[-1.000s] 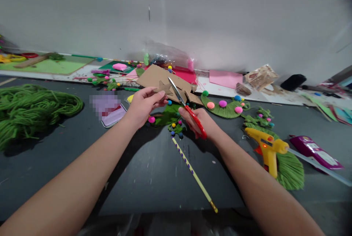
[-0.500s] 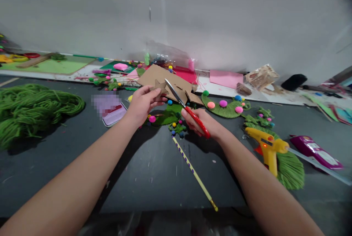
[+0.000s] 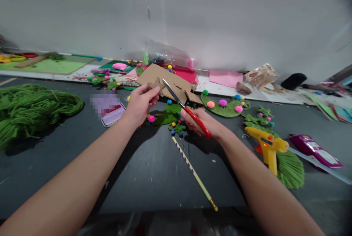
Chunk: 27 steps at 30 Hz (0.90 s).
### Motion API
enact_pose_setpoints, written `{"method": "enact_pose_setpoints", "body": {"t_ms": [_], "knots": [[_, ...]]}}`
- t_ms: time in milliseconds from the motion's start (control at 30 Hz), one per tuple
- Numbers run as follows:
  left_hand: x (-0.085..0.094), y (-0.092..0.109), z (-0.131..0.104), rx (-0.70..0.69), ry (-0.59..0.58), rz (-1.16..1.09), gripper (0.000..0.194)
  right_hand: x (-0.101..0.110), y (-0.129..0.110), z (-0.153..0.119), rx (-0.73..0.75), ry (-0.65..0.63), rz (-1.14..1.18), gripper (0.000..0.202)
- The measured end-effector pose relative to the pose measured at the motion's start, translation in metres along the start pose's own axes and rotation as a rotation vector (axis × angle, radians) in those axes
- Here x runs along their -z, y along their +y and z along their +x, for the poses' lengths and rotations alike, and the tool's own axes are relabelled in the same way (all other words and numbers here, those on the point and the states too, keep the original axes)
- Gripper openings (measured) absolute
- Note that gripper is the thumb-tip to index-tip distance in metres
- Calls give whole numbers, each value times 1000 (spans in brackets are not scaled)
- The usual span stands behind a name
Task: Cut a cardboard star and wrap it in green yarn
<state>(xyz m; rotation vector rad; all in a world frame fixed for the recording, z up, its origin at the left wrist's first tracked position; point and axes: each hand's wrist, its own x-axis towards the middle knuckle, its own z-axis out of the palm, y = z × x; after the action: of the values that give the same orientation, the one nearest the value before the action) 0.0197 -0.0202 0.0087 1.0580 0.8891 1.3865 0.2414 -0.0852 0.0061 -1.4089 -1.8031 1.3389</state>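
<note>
Cardboard star (image 3: 158,84) looks cut free (trimming left: can't tell), pinched in left hand (image 3: 139,104) near cardboard sheet (image 3: 150,75); right hand (image 3: 206,119) grasps red-handled scissors (image 3: 197,120), tip beside star.

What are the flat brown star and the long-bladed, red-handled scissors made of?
Flat brown star: likely cardboard, matte; colour resembles the plain brown sheet behind. Red-handled scissors: blades probably steel, by their silvery sheen; handles likely plastic, smooth with a slight gloss.
</note>
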Motion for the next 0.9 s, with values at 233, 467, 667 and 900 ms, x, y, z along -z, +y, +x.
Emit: {"method": "enact_pose_setpoints", "body": {"t_ms": [233, 467, 667, 900], "knots": [[-1, 3, 1, 38, 13, -26, 17, -1, 0, -1, 31, -5, -24, 61], [0, 4, 1, 98, 48, -87, 17, 2, -1, -3, 6, -57, 9, 60], [-2, 6, 0, 83, 15, -85, 16, 2, 1, -3, 35, -65, -18, 60], [-2, 5, -1, 45, 0, -25, 17, 1, 2, -2, 14, -65, -6, 62]]}}
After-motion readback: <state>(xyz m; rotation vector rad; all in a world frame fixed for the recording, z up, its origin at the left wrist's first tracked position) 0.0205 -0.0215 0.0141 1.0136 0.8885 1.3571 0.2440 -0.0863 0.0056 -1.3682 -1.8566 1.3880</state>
